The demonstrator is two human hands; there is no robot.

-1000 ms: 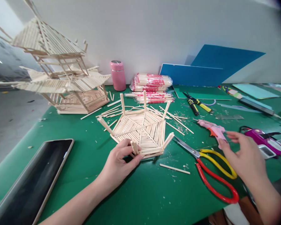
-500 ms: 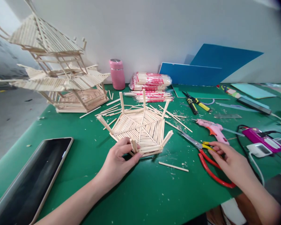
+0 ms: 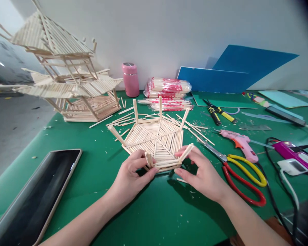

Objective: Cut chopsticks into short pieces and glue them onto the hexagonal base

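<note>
We see our own two arms bare from forearm to fingertip: no sleeves, gloves, watch, rings or bracelets show on them. Our left hand (image 3: 129, 179) and right hand (image 3: 204, 176) have slim fingers, with short, plain, unpainted nails on those we can see.

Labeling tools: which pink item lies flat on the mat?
The pink glue gun, lying flat right of the scissors. The pink bottle stands upright by the wall.

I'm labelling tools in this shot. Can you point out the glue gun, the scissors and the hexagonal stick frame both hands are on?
Glue gun (image 3: 240, 140), head view, on its pink body.
Scissors (image 3: 246, 194), head view, on the red handle loop.
Hexagonal stick frame (image 3: 155, 136), head view, on its slatted floor.
</note>
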